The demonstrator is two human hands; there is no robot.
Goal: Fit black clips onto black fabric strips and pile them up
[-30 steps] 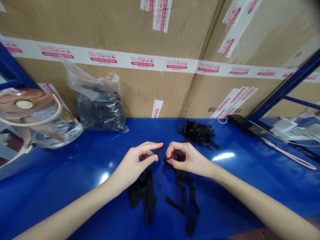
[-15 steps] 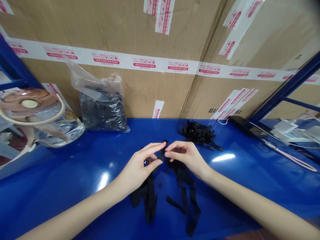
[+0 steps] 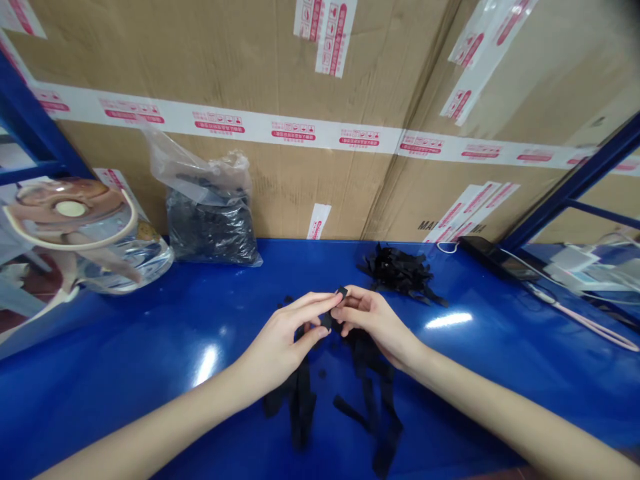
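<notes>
Between my two hands is a short black strap (image 3: 327, 321), which looks like a strip of fabric webbing. My left hand (image 3: 287, 337) grips it between fingers and thumb, with one end poking up past the fingertips. The fingers of my right hand (image 3: 373, 320) pinch at the same piece from the other side, and partly hide it. On the table under my hands lie loose black straps, one bunch (image 3: 301, 407) below my left hand and another bunch (image 3: 383, 400) below my right. A small round black piece (image 3: 322, 374) lies between the bunches.
A heap of black strips (image 3: 400, 270) lies at the back of the blue table (image 3: 165, 373). A clear bag (image 3: 210, 220) of black pieces leans on the cardboard boxes (image 3: 320, 180). At left stands a transparent jug (image 3: 100, 247); at right, a black phone (image 3: 500, 257) with cables.
My hands have come closer together on the black strap, and its upper end has tilted to the right. The whole view has shifted slightly. The bunches on the table lie as before.
</notes>
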